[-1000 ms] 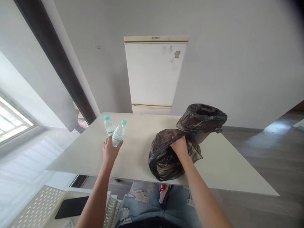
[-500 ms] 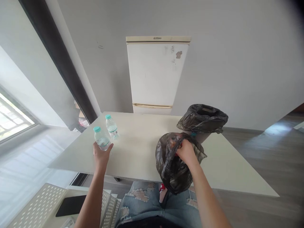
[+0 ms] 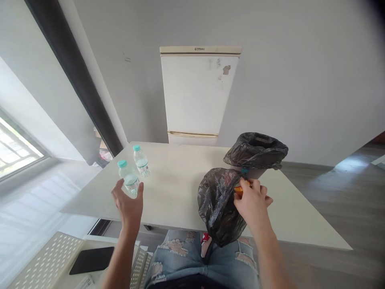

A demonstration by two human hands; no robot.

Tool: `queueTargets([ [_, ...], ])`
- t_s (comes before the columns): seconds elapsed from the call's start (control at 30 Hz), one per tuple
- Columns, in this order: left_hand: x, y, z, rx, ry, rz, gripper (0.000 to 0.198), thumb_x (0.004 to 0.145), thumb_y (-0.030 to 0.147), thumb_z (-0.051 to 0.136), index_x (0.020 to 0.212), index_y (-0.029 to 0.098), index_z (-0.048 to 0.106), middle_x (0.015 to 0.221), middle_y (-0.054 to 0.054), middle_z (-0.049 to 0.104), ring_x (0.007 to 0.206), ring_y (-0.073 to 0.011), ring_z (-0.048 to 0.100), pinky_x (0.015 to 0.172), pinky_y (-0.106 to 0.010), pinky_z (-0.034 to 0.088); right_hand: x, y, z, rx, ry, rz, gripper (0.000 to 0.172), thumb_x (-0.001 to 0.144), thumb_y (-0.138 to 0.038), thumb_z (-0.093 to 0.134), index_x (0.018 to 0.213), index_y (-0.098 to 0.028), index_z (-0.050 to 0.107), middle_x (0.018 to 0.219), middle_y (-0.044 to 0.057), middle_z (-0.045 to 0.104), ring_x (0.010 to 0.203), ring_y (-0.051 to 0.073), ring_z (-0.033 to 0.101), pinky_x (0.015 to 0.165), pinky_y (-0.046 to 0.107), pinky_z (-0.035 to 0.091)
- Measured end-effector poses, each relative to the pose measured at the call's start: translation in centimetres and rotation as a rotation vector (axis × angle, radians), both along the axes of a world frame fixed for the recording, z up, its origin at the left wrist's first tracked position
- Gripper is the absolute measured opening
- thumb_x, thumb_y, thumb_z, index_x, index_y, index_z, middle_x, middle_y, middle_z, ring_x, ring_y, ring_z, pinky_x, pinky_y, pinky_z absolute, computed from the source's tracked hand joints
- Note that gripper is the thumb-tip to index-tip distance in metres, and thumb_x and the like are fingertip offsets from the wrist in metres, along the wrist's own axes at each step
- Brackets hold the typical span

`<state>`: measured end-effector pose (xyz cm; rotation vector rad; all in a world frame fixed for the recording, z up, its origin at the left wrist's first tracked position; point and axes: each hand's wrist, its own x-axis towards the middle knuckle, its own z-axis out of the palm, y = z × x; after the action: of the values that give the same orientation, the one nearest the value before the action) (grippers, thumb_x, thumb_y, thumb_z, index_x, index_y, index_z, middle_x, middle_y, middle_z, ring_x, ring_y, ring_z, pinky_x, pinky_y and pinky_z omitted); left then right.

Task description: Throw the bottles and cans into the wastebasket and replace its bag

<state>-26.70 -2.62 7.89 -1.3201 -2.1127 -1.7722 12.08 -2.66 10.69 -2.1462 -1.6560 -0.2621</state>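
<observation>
My left hand [image 3: 128, 202] is just in front of the nearer clear water bottle [image 3: 131, 180], fingers and thumb spread apart. A second water bottle [image 3: 142, 163] with the same turquoise cap stands right behind it. At the mouth of a black plastic bag [image 3: 218, 204], my right hand [image 3: 252, 198] pinches a small shiny orange object [image 3: 238, 190]. Its kind is mostly hidden by the fingers. The bag hangs partly over the table's front edge, and something reddish shows dimly through it.
Another black bag [image 3: 255, 150], its mouth open, stands at the table's back right. The pale table [image 3: 171, 192] reaches toward a white refrigerator [image 3: 198, 92]. On the lower left, a black flat tablet-like object [image 3: 92, 260] lies by a perforated beige rack [image 3: 54, 257].
My right hand has come out of the bag toward the right, with the orange object now showing in its fingers. My left hand has let go of the nearer bottle and drawn back slightly.
</observation>
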Motion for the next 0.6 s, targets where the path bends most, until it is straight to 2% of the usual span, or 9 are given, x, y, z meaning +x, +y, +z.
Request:
queueTargets([
  [0.1,2.1,-1.1,1.4,0.21,-0.007,-0.095,0.048,0.095,0.042,0.068,0.134,0.02,0.051,0.129,-0.013,0.059,0.121,-0.0261,0.063,0.103,-0.044,0.058,0.9,-1.0,0.6,0.034,-0.015,0.001,0.049,0.082,-0.021,0.063,0.13,-0.027,0.07,0.128,0.022,0.058,0.113,0.044,0.053,0.082,0.06,0.048],
  [0.17,3.3,-1.7,2.1,0.295,0.003,-0.131,0.036,0.096,0.038,0.068,0.124,0.019,0.055,0.116,-0.01,0.062,0.108,-0.0227,0.065,0.098,-0.042,0.058,1.7,-1.8,1.3,0.037,0.033,0.018,0.054,0.085,-0.027,0.062,0.139,-0.031,0.066,0.129,0.02,0.059,0.113,0.044,0.054,0.084,0.062,0.049],
  [0.23,4.5,-2.2,2.7,0.337,0.0,-0.198,0.03,0.096,0.035,0.069,0.118,0.019,0.056,0.107,-0.008,0.063,0.101,-0.0211,0.066,0.095,-0.041,0.058,2.4,-2.5,2.1,-0.043,0.124,0.092,0.058,0.088,-0.034,0.06,0.146,-0.034,0.062,0.128,0.017,0.062,0.115,0.042,0.057,0.088,0.06,0.051],
  [0.33,6.3,-3.0,3.1,0.389,-0.075,-0.361,0.025,0.098,0.031,0.068,0.117,0.02,0.056,0.104,-0.007,0.064,0.098,-0.0194,0.065,0.09,-0.037,0.057,3.2,-3.4,3.5,-0.206,0.293,0.25,0.063,0.09,-0.04,0.059,0.153,-0.039,0.056,0.125,0.01,0.068,0.115,0.037,0.062,0.096,0.055,0.054],
  [0.43,8.4,-4.2,3.3,0.366,-0.109,-0.537,0.018,0.101,0.024,0.064,0.117,0.021,0.057,0.103,-0.006,0.064,0.099,-0.0188,0.064,0.089,-0.034,0.055,4.0,-4.7,5.3,-0.193,0.421,0.341,0.065,0.091,-0.043,0.061,0.156,-0.043,0.053,0.127,0.006,0.07,0.115,0.032,0.066,0.098,0.05,0.057],
  [0.5,9.7,-5.1,3.3,0.287,-0.07,-0.652,0.014,0.103,0.021,0.061,0.116,0.022,0.06,0.102,-0.006,0.064,0.1,-0.0194,0.065,0.09,-0.034,0.055,4.1,-5.9,6.7,-0.123,0.487,0.354,0.064,0.092,-0.047,0.064,0.155,-0.044,0.054,0.13,0.004,0.071,0.111,0.03,0.069,0.092,0.046,0.06],
  [0.6,11.6,-6.1,3.7,0.158,0.0,-0.802,0.024,0.102,0.027,0.063,0.126,0.024,0.059,0.11,-0.009,0.068,0.106,-0.0222,0.067,0.092,-0.037,0.057,3.2,-7.8,8.4,0.016,0.598,0.315,0.069,0.091,-0.049,0.07,0.157,-0.042,0.053,0.133,0.006,0.071,0.106,0.031,0.072,0.083,0.044,0.063],
])
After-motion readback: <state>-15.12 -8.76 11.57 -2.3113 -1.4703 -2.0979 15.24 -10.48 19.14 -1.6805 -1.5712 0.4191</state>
